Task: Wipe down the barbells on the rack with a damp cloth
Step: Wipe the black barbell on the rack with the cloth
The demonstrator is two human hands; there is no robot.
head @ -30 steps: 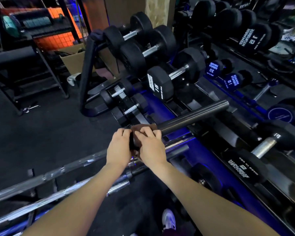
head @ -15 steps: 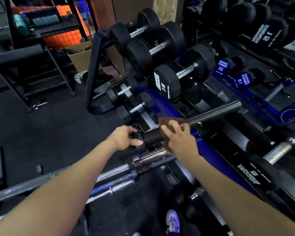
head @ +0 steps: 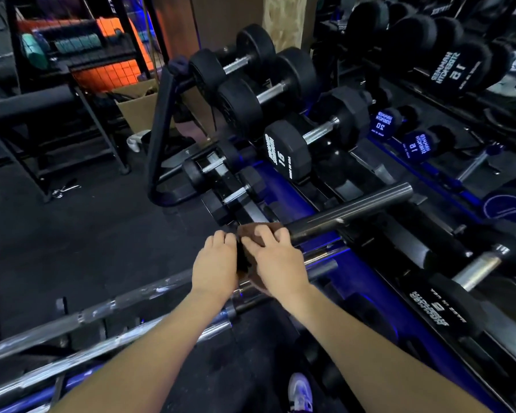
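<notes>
A: Landmark is the barbell sleeve [head: 349, 211], the dark tube running up and to the right over the blue rack [head: 286, 201]. Where is the cloth?

B: The brown cloth [head: 255, 234] is wrapped over the near end of the sleeve, against the collar. The right hand [head: 276, 259] is curled over it from above, fingers pressing the fabric onto the metal.

A: Left hand?

B: The left hand [head: 216, 265] sits just to the collar side of the cloth, fingers bent over the bar, apparently steadying it (the grip itself is hidden under the knuckles, so I can't be sure how tight).

A: Pose?

B: Both forearms reach forward and converge, wrists close together, backs of the hands up.

A: How to do this stroke well?

B: Keep the cloth closed fully round the sleeve and draw it the whole length to the far open end, turning the wrist so the underside gets wiped. Left hand should stop the bar rolling. The chrome bars [head: 108, 323] below the sleeve look untouched as yet.
</notes>
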